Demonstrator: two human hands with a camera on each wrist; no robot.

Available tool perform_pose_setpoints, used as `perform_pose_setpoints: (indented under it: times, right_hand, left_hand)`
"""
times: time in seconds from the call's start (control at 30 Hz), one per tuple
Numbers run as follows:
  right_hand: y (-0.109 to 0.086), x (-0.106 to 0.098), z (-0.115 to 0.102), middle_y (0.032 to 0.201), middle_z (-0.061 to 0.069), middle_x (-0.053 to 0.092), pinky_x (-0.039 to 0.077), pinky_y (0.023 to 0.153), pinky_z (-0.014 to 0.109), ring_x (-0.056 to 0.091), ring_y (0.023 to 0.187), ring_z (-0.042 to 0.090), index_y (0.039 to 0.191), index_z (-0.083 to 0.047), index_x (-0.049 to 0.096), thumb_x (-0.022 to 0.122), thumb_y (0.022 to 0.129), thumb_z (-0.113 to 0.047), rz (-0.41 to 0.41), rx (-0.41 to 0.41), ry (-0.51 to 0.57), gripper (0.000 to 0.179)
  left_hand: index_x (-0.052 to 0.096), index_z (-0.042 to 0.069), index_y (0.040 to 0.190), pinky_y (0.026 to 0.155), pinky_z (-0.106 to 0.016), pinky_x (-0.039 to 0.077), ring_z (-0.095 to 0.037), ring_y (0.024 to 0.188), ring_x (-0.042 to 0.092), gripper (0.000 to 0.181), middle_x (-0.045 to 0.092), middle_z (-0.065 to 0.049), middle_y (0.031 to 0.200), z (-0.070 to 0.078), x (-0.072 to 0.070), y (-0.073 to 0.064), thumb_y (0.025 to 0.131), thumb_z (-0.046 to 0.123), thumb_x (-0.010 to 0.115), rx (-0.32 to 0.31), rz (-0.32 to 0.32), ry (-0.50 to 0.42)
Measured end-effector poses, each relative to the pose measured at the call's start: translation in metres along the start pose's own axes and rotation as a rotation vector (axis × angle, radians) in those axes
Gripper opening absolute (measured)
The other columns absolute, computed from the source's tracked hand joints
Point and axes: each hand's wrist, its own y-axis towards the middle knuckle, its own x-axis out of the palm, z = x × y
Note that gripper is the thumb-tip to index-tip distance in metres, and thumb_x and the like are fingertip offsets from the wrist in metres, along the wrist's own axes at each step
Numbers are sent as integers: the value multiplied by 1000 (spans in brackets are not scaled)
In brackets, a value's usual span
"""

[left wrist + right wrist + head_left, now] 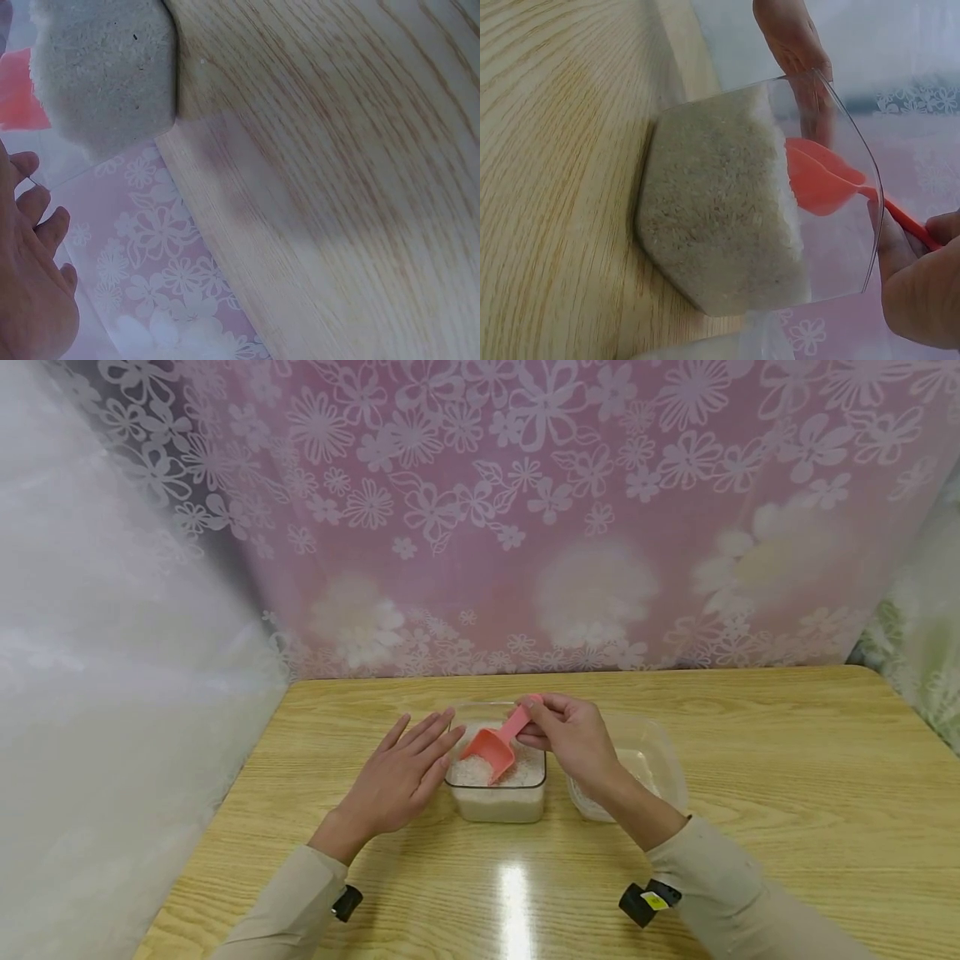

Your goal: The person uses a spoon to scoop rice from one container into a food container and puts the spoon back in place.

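Note:
My right hand [577, 739] grips the handle of a coral-pink scoop [492, 750]. The scoop's bowl dips into white rice [712, 202] inside a clear square container [498, 802]. Through the container wall in the right wrist view, the bowl's edge meets the rice surface. My left hand [401, 777], fingers extended, lies along the container's left side with the fingertips at its rim. In the left wrist view the rice-filled corner shows above the left hand's fingers.
A second clear plastic container [667, 760] stands to the right, partly behind my right wrist. Both sit on a wood-grain table [787, 777]. A pink floral curtain [487, 568] hangs behind the table's far edge, and pale sheeting [120, 693] hangs on the left.

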Motion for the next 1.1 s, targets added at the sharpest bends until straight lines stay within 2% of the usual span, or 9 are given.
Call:
perform_pose_setpoints:
  times: [0.3,0.43,0.73,1.1]
  right_hand:
    - [5,-6,-1,103,21,68,56,78,33,70,86,22,122,8,59,55,99,-20,2,44,-29,37]
    - [8,-11,-2,101,21,68,56,78,33,70,85,21,123,8,58,54,99,-20,-25,52,-37,37]
    - [15,-23,-1,102,16,69,55,81,35,69,86,19,123,11,54,50,101,-16,-121,68,12,35]
    - [21,-32,-1,90,11,69,54,81,31,69,81,16,128,14,48,49,102,-14,-96,154,112,39]
  left_hand:
    - [37,19,149,116,-45,9,-18,141,23,48,24,-1,156,1,0,1,106,37,24,-5,0,-11]
    - [36,19,149,116,-45,9,-18,141,23,48,24,-1,156,1,0,1,106,37,25,-7,1,-13]
    - [37,20,149,116,-44,10,-17,141,23,48,24,0,156,2,-1,0,106,37,24,-17,0,-14]
    - [37,20,149,116,-44,10,-17,141,24,48,25,-1,155,3,-1,0,106,37,25,-13,7,-15]
